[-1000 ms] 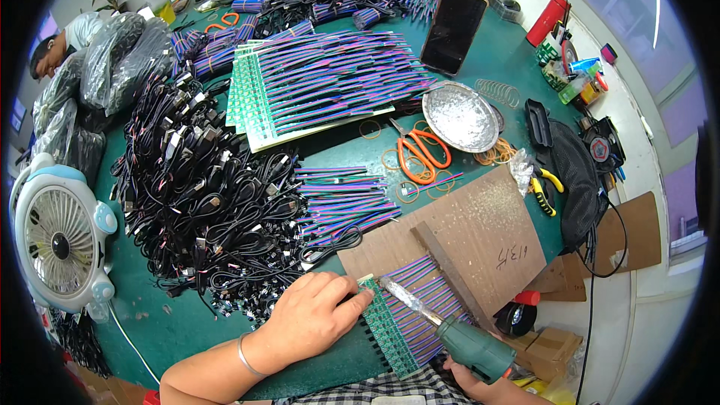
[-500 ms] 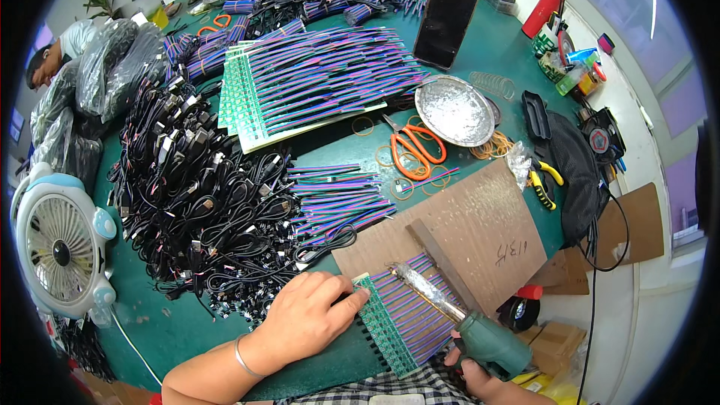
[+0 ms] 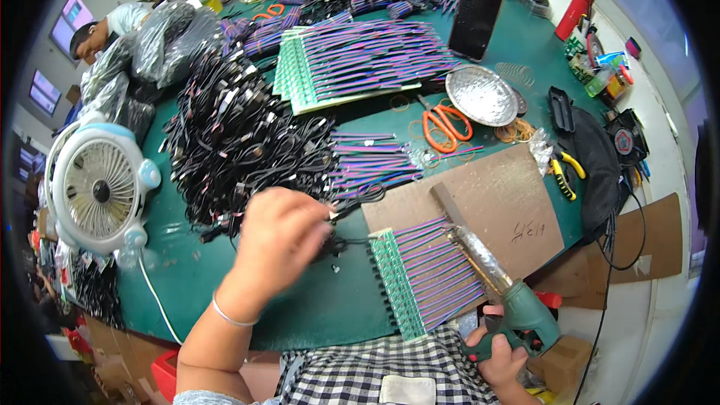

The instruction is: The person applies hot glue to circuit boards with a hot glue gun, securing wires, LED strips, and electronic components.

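Under the left hand (image 3: 277, 236) a matt green mat (image 3: 330, 307) is showing, with glossy black plastic-sheathed cables (image 3: 232, 142) piled beyond it. Beside the right hand (image 3: 499, 356), the glue gun (image 3: 517, 307) is looking like smooth green plastic with a foil-wrapped barrel. Past it, rough brown cardboard (image 3: 495, 195) and a crinkled shiny metal dish (image 3: 481, 95) are lying.

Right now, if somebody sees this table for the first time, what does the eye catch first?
Probably the big heap of black cables at left centre, with the left hand reaching at its near edge. Next, the row of purple wires on a cardboard sheet in front, where the right hand holds a green glue gun. A white fan stands at far left.
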A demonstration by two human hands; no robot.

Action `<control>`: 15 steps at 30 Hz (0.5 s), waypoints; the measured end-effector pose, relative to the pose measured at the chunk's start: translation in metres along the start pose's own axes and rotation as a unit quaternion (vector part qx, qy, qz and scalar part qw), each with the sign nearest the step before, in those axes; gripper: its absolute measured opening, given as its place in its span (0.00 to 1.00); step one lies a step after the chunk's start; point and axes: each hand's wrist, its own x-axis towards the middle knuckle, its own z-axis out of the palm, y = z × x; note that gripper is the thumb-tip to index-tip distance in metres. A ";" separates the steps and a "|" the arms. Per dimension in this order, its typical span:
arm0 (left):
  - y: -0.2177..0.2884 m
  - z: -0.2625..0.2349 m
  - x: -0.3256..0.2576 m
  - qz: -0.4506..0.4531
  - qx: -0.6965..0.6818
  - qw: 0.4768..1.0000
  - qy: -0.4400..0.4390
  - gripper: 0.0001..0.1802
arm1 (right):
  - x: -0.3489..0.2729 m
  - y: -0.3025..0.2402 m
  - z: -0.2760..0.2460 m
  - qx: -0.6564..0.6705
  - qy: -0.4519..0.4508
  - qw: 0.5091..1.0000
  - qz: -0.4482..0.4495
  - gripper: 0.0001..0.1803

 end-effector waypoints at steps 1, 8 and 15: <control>-0.004 -0.006 -0.008 -0.047 0.015 0.998 0.032 0.12 | -0.001 0.003 -0.002 -0.001 0.004 1.000 0.005 0.26; -0.007 0.002 -0.062 -0.144 0.025 0.986 0.082 0.08 | -0.004 0.007 -0.001 0.015 0.018 1.000 -0.004 0.25; 0.008 0.024 -0.016 -0.067 0.147 0.983 0.086 0.11 | -0.011 0.005 -0.001 0.004 0.000 1.000 0.010 0.25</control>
